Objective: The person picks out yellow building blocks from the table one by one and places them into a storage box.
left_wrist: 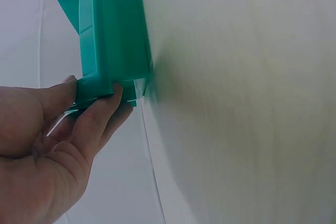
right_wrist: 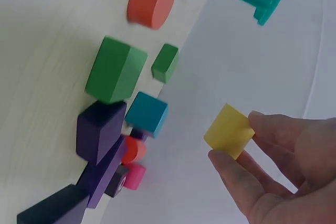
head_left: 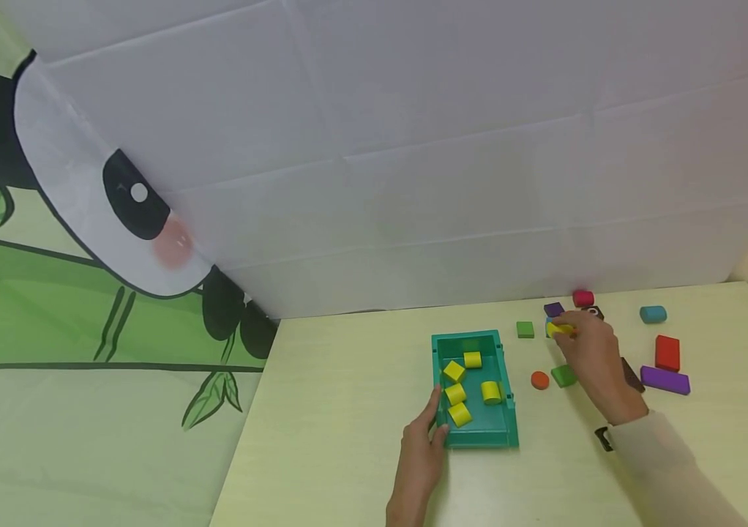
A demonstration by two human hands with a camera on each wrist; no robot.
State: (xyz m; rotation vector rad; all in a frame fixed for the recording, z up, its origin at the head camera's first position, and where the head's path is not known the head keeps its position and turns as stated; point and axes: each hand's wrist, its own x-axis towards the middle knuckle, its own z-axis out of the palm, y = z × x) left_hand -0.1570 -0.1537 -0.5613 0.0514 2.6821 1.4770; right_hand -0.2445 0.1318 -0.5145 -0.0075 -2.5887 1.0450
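Note:
A teal plastic tray point(head_left: 502, 439) stands on the table with several yellow blocks point(head_left: 491, 392) inside. My left hand point(head_left: 423, 450) grips its near left side, and the left wrist view shows thumb and fingers around a corner of the tray point(left_wrist: 118, 35). Over the loose blocks to the right of the tray, my right hand point(head_left: 591, 359) pinches a yellow block point(right_wrist: 229, 131) between thumb and fingertips. That block is held up off the table. Below it in the head view lies a blue block point(head_left: 548, 327), mostly hidden.
Loose around the right hand lie green blocks point(head_left: 525, 330), an orange cylinder point(head_left: 540, 380), a red block point(head_left: 667, 353), a long purple block point(head_left: 665, 380) and a blue rounded block point(head_left: 653, 315). A white cloth wall point(head_left: 413, 219) rises behind the table's far edge.

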